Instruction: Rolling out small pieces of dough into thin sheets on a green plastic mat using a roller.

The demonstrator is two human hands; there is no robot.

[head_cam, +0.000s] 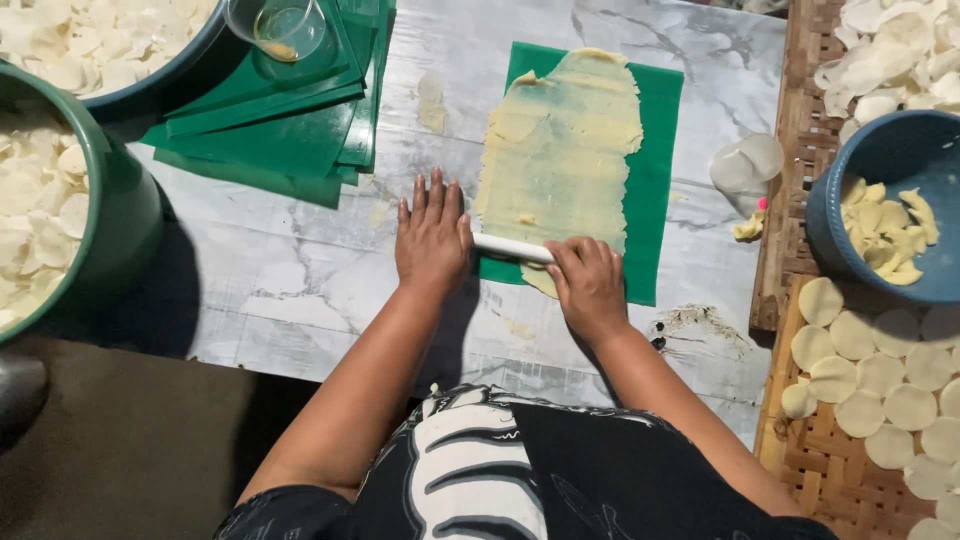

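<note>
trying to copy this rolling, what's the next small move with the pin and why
Probably push the white rolling pin forward over the dough. Both hands, left and right, rest on it at the sheet's near edge, with the dough stretching away ahead.

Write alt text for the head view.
Seen from above, two hands, left and right, press a white rolling pin over thin yellow dough on a green sheet atop a marble table. Bowls of pale dough discs sit left and right, with more discs on a woven tray.
</note>
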